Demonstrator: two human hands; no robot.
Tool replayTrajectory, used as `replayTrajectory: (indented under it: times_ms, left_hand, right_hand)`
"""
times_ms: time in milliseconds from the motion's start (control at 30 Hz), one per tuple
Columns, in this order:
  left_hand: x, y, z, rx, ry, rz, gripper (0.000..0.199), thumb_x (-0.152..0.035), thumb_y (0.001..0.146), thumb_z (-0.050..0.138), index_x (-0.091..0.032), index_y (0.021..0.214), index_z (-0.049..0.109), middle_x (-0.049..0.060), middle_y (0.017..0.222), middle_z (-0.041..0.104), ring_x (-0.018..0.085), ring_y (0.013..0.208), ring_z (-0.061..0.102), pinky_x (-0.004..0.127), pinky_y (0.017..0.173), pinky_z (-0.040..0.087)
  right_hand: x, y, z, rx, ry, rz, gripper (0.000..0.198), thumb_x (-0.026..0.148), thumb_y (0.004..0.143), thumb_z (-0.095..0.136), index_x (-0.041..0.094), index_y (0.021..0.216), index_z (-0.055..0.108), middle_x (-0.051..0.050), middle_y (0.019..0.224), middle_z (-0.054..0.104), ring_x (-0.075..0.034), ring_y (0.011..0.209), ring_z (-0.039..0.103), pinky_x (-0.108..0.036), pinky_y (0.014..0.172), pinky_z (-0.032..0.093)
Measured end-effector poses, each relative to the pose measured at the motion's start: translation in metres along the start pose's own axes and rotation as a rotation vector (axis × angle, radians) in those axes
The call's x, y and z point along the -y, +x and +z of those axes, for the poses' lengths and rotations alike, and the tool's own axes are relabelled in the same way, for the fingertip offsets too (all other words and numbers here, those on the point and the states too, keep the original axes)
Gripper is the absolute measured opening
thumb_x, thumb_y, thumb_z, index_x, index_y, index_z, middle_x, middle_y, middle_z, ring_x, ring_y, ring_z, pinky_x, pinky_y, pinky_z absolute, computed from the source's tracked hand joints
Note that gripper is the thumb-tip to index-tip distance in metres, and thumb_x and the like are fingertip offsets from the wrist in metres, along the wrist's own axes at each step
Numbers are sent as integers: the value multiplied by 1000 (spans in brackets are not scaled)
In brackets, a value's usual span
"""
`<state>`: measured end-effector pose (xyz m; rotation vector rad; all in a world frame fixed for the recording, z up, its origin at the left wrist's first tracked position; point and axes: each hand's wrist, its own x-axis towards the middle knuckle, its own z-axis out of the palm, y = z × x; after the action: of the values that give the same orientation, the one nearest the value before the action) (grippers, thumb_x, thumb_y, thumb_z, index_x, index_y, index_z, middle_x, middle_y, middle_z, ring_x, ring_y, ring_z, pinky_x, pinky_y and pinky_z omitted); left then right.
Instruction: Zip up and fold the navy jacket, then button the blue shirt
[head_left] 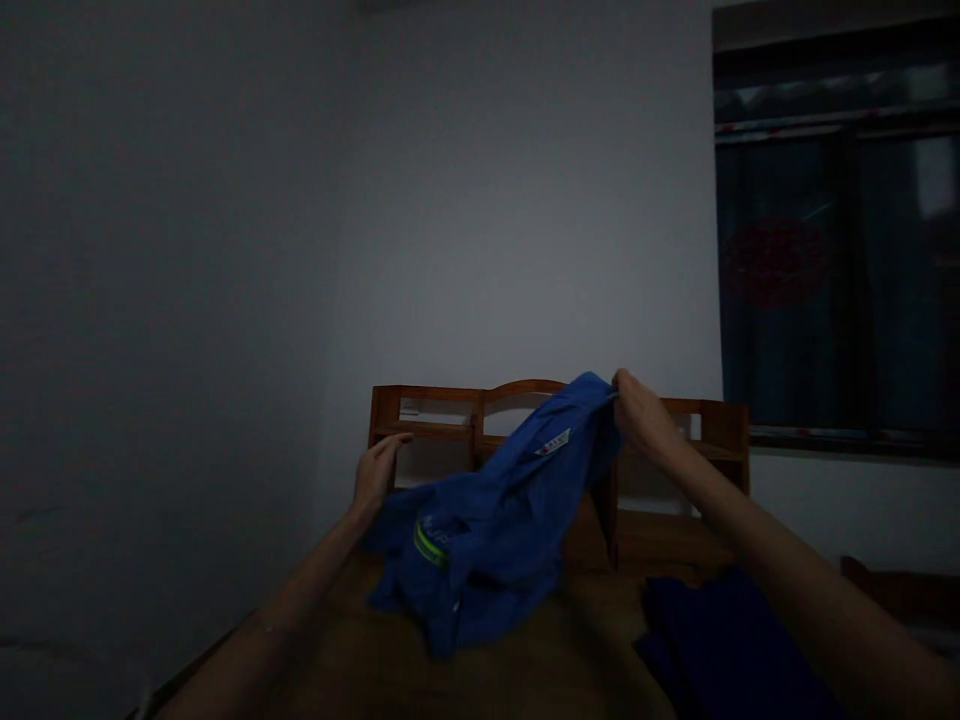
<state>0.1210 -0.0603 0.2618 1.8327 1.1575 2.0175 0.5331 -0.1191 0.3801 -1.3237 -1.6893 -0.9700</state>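
A blue work shirt (pixel 510 510) hangs in loose folds above the wooden desk, its right end lifted higher than its left. It bears a white label and a yellow-green stripe with pale lettering. My right hand (pixel 641 415) is closed on the raised corner of the shirt. Beside the lower left end of the cloth is my left hand (pixel 377 472), its fingers stretched out and holding nothing I can see. Darker blue folded cloth (pixel 735 645) lies on the desk below my right forearm.
The wooden desk (pixel 345 650) has a low shelf unit (pixel 427 431) along its back, partly covered by the shirt. A plain wall (pixel 525 220) rises behind it. To the right is a dark window (pixel 795 350) with a red round decoration. The room is dim.
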Motion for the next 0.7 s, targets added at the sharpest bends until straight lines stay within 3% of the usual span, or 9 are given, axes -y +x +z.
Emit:
replayTrajectory:
  times_ms: [100,200,267,300,367,433,500,567,700]
  left_hand:
    - [-38,-41,37,136,86,41,72,-53,76,55,-21,137,33,8,132,42,20,116,45,33,96,39]
    - [-72,-109,92,328,308,149,102,-61,66,61,-26,145,8,7,145,21,25,129,28,35,101,33]
    - [-80,-137,124,332,407,102,106,-58,64,62,-21,145,5,11,143,23,27,127,31,34,95,38]
    - [-78,-140,135,321,453,61,96,-54,67,61,-19,144,15,13,139,31,27,123,37,33,91,40]
    - [-68,-126,145,307,550,-38,53,-42,78,50,-17,125,48,13,117,50,25,106,51,32,82,43]
    - [-56,-92,137,287,638,-82,30,-32,83,40,-17,96,62,11,96,56,22,89,57,31,75,44]
    - [-54,-52,118,200,707,14,25,-22,79,40,-17,92,62,11,98,53,21,88,56,29,75,44]
    - [-64,-14,94,117,805,81,27,-15,76,41,-14,94,60,14,104,51,21,88,56,31,75,45]
    - [-108,47,55,104,902,139,24,-11,73,42,-9,91,58,19,96,55,29,93,55,41,81,43]
  right_hand:
    - [26,12,-30,-73,-35,-99,24,16,79,38,12,102,43,-14,106,51,-21,85,54,-29,71,41]
    - [66,5,-38,-67,-110,-204,34,12,70,43,13,104,44,-17,135,31,-21,84,56,-28,66,43]
    - [88,0,-39,-57,-196,-228,39,5,64,41,13,102,45,-19,141,21,-20,80,57,-28,63,43]
    - [95,-2,-40,-63,-242,-229,39,3,63,40,13,101,46,-19,141,21,-19,78,57,-28,62,43]
    - [100,-1,-46,-91,-334,-232,33,3,70,38,11,100,47,-21,139,26,-20,77,58,-30,63,43]
    - [95,2,-55,-95,-403,-221,27,4,79,33,10,99,50,-21,125,43,-22,75,58,-32,63,43]
    - [84,5,-65,-37,-422,-146,28,6,84,29,10,102,51,-18,99,58,-24,74,59,-33,62,43]
    - [73,9,-72,91,-394,20,31,6,83,34,7,109,51,-16,85,60,-29,79,60,-35,65,44]
    - [57,18,-70,364,-292,243,21,7,76,47,4,89,63,-23,91,60,-35,94,57,-43,74,43]
